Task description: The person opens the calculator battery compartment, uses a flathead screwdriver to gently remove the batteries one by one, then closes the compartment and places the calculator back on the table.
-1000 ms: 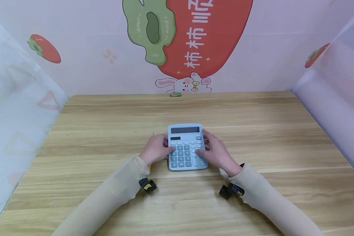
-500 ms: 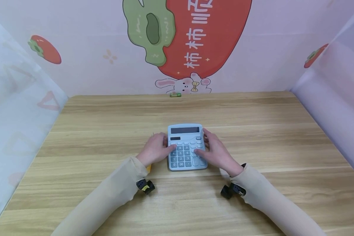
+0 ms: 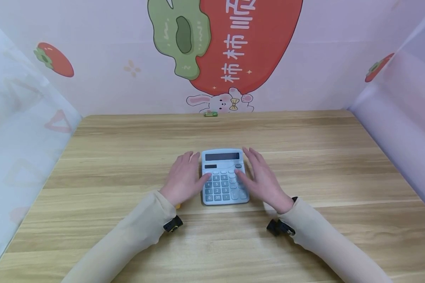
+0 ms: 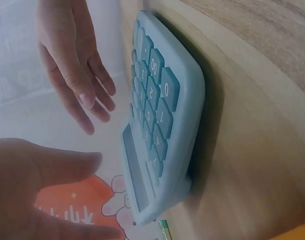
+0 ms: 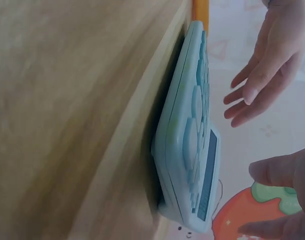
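Observation:
A light blue calculator lies flat on the wooden table, its screen toward the far side. Over its left edge is my left hand, fingers straight and thumb reaching across the keys. My right hand is on the other side, likewise with extended fingers and a thumb over the right-hand keys. Both wrist views show a gap between the hands and the calculator; neither hand grips it. In the right wrist view the calculator appears edge-on, resting on the table.
A green battery lies at the table's far edge, in front of the patterned backdrop. Something orange is mostly hidden beneath my left wrist, and an orange edge shows beyond the calculator in the right wrist view.
Both hands have let go of the calculator's sides and lifted, their fingers going from curled at its edges to straight. The calculator has stayed in place.

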A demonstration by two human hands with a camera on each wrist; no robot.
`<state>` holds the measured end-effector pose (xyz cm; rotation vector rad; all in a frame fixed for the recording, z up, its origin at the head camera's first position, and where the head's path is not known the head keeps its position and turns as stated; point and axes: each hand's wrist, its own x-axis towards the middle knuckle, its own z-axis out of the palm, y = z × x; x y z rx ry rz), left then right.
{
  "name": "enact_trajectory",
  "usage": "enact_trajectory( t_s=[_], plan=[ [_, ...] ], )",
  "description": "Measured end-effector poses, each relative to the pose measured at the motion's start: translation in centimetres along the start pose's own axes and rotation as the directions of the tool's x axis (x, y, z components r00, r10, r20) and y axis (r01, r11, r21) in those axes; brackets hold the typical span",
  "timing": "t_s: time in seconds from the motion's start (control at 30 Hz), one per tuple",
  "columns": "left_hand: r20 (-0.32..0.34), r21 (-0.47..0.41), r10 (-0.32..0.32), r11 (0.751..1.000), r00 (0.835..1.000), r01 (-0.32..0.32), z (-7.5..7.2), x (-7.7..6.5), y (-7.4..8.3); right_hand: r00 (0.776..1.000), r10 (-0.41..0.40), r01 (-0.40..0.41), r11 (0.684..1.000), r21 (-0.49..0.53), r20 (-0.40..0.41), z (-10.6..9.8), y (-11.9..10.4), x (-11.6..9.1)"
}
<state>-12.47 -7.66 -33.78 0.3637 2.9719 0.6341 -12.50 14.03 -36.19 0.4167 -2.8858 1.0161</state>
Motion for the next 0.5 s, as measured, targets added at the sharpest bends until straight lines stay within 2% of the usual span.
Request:
enact_trajectory(
  t_s=[0.2,0.5],
  plan=[
    [-0.019,0.026,0.062,0.998,0.998,-0.061,0.28,-0.09,0.02,0.998,-0.069,0.070,0.985,-0.156,0.010,-0.03,-0.01,0.12],
    [0.017,0.063,0.069,0.996,0.997,-0.070,0.80,-0.15,-0.27,0.994,-0.084,0.103,0.939,-0.328,0.070,0.02,0.44,0.38]
  ],
)
